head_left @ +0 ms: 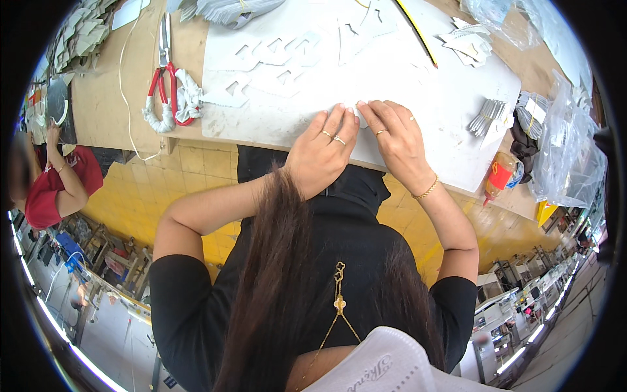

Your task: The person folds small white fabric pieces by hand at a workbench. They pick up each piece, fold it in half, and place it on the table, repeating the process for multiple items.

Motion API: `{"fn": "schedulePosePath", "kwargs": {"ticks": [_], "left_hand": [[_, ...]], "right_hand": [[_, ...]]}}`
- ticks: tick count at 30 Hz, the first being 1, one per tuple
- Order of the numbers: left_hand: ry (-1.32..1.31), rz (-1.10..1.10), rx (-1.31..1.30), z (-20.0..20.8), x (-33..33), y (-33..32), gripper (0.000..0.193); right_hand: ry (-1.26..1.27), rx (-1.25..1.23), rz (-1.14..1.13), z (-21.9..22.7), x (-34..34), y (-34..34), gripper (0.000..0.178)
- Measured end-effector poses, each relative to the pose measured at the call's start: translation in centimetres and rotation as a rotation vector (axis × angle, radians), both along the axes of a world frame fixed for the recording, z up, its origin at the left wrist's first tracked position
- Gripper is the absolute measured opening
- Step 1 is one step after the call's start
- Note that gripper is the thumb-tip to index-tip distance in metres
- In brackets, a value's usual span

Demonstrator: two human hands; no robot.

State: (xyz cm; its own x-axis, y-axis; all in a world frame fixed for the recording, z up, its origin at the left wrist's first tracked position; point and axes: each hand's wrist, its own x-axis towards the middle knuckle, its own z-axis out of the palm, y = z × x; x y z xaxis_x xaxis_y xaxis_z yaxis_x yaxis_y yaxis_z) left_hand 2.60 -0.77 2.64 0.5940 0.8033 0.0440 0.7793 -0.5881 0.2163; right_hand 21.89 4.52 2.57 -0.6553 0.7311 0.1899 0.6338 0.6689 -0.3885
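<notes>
My left hand [323, 151] and my right hand [400, 142] meet at the fingertips over the near part of a white board [418, 98]. Their fingers are drawn together and bent down around something small and pale. What it is cannot be made out against the white surface. Beyond my left hand, several pale flat cut pieces [273, 52] with notched openings lie spread on the board. More thin pieces [373, 21] lie at its far edge, beside a yellow and black pencil [418, 32].
Red-handled scissors [171, 91], wrapped in white cloth, lie left of the board. To the right are a loose pile of pieces [469, 40], a tied bundle [490, 117], a bottle [499, 175] and clear plastic bags [565, 147]. A person in red [73, 179] works at the far left.
</notes>
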Motion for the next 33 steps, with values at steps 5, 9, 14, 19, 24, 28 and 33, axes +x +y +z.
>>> {"fn": "schedulePosePath", "kwargs": {"ticks": [5,9,14,19,24,28,33], "left_hand": [[0.021,0.006,0.043,0.0,0.1,-0.1,0.047],[-0.011,0.002,0.020,-0.2,0.1,-0.1,0.047],[-0.097,-0.012,-0.057,-0.1,-0.3,0.2,0.048],[-0.316,0.077,-0.158,0.0,-1.3,1.0,0.043],[-0.277,0.045,-0.141,0.0,-1.6,1.4,0.040],[-0.323,0.080,-0.141,0.1,-1.9,2.2,0.042],[-0.230,0.240,-0.149,0.0,-1.4,3.5,0.042]], "right_hand": [[-0.030,-0.003,0.011,0.2,-0.4,-0.1,0.045],[-0.046,0.021,0.020,0.4,-0.7,-0.2,0.042],[0.198,-0.262,-0.108,-0.1,0.7,0.6,0.041],[0.126,-0.089,-0.229,-0.2,1.6,-2.1,0.040],[0.085,-0.046,-0.265,-0.9,0.9,-3.8,0.040],[0.088,-0.061,-0.302,-1.0,0.5,-3.9,0.042],[0.057,-0.064,-0.367,0.1,0.3,-2.8,0.042]]}}
